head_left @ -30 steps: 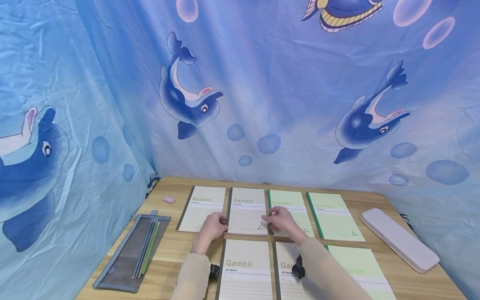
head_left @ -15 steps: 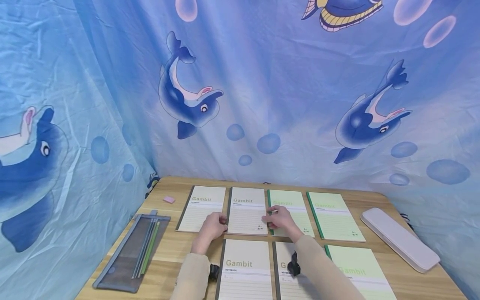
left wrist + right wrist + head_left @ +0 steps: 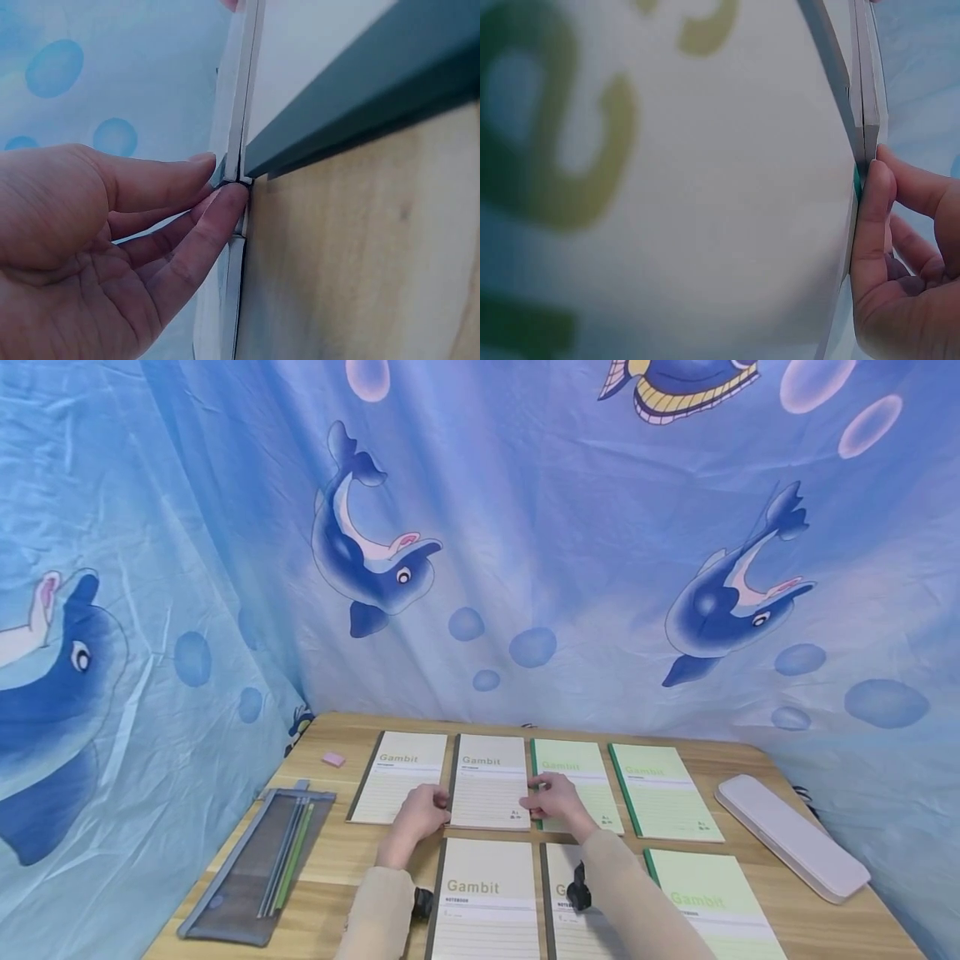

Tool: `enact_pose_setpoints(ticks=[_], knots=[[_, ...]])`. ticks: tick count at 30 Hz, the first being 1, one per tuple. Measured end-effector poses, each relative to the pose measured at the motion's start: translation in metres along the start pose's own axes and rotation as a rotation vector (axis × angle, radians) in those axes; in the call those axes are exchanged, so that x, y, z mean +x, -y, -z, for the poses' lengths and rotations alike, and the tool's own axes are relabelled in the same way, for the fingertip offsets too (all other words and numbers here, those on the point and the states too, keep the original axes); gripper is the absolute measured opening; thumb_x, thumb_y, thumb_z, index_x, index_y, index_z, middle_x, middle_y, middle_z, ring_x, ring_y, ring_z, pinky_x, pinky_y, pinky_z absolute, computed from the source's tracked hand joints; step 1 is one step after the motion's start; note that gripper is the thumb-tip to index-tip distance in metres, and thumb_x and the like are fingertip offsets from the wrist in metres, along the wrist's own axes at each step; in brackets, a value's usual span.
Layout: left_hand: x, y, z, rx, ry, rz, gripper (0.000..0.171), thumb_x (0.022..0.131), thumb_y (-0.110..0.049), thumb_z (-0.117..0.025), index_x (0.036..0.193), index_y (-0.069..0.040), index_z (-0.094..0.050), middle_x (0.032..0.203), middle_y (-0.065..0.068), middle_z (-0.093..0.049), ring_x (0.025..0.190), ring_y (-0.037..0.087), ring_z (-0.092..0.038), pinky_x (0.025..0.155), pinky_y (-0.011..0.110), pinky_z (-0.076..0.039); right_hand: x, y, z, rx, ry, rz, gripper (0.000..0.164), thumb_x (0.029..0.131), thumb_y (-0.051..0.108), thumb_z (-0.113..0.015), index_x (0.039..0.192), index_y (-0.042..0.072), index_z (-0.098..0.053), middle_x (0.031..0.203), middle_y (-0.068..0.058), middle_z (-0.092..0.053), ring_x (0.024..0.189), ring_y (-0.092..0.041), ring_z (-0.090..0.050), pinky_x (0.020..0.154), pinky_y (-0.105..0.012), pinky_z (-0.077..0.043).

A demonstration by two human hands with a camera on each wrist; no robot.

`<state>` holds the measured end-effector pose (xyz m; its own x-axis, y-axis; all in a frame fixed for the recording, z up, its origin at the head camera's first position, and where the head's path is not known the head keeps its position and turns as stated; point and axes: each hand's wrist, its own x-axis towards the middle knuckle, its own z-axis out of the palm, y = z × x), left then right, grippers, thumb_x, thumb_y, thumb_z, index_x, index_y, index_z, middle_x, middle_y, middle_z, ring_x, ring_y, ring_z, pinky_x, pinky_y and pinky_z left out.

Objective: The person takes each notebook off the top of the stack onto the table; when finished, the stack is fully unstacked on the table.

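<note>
In the head view, a white notebook (image 3: 489, 777) with a dark spine lies second from the left in the back row. My left hand (image 3: 420, 814) pinches its lower left corner. At its lower right edge my right hand (image 3: 555, 799) pinches with thumb and finger, over part of a green-spined notebook (image 3: 573, 777). In the left wrist view, the left thumb and fingers (image 3: 214, 217) meet at the notebook's corner. Close up in the right wrist view, the right thumb and forefinger (image 3: 876, 202) meet at its edge, where a dark seam runs between two layers.
Another white notebook (image 3: 405, 768) and a green-spined one (image 3: 663, 793) flank the back row. Several notebooks lie in front, including a white one (image 3: 487, 893). A mesh pencil pouch (image 3: 240, 877) and pink eraser (image 3: 333, 760) lie left; a pale case (image 3: 791, 839) lies right.
My right forearm has shifted slightly left. Both hands stay at the same notebook's edges, and the notebooks keep their places. The head view has turned very slightly.
</note>
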<state>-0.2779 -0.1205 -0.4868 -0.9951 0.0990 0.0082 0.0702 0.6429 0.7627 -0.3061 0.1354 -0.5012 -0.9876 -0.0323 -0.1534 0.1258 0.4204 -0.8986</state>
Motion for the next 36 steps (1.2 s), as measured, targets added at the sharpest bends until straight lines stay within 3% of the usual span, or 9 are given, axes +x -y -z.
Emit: enact_pose_setpoints(ticks=[7,15,24,33,36], knots=[[-0.001,0.000,0.006,-0.037,-0.060,-0.038,0.033,0.081,0.006,-0.067,0.114,0.012,-0.064,0.093,0.014,-0.067,0.079,0.022,-0.066,0.067,0.033,-0.057,-0.002,0.001,-0.001,0.010,0.004,-0.008,0.043,0.085,0.002,-0.076,0.124,-0.008,-0.060,0.077,-0.011,-0.066,0.059,-0.013,-0.064,0.059,-0.025,-0.057],[-0.005,-0.002,0.010,-0.087,-0.090,-0.026,0.033,0.088,0.003,-0.065,0.120,0.013,-0.061,0.095,0.014,-0.065,0.062,0.020,-0.062,0.049,0.028,-0.052,-0.003,-0.006,-0.003,0.007,0.015,0.018,0.042,0.085,0.002,-0.076,0.123,-0.008,-0.061,0.070,-0.008,-0.064,0.055,-0.013,-0.062,0.060,-0.029,-0.058],[0.001,-0.013,0.006,-0.047,-0.155,-0.034,0.042,0.090,-0.012,-0.073,0.126,0.006,-0.059,0.096,0.010,-0.066,0.081,0.021,-0.065,0.065,0.033,-0.055,-0.002,-0.008,0.000,0.020,0.006,0.008,0.042,0.086,0.003,-0.075,0.124,-0.007,-0.061,0.071,-0.008,-0.064,0.056,-0.014,-0.062,0.059,-0.028,-0.057],[0.019,-0.018,-0.001,0.072,-0.220,-0.076,0.037,0.096,-0.022,-0.066,0.118,0.008,-0.063,0.091,0.011,-0.066,0.077,0.023,-0.065,0.067,0.038,-0.054,0.001,-0.005,0.001,0.005,0.016,0.002,0.042,0.086,0.005,-0.076,0.123,-0.006,-0.061,0.075,-0.009,-0.066,0.058,-0.013,-0.062,0.058,-0.026,-0.055],[0.027,-0.020,0.002,0.112,-0.197,-0.067,0.039,0.096,-0.022,-0.066,0.119,0.008,-0.062,0.094,0.014,-0.066,0.076,0.025,-0.065,0.067,0.040,-0.055,0.003,-0.004,0.002,-0.001,0.011,-0.001,0.044,0.086,0.006,-0.077,0.124,-0.005,-0.060,0.076,-0.009,-0.066,0.059,-0.013,-0.062,0.059,-0.025,-0.055]])
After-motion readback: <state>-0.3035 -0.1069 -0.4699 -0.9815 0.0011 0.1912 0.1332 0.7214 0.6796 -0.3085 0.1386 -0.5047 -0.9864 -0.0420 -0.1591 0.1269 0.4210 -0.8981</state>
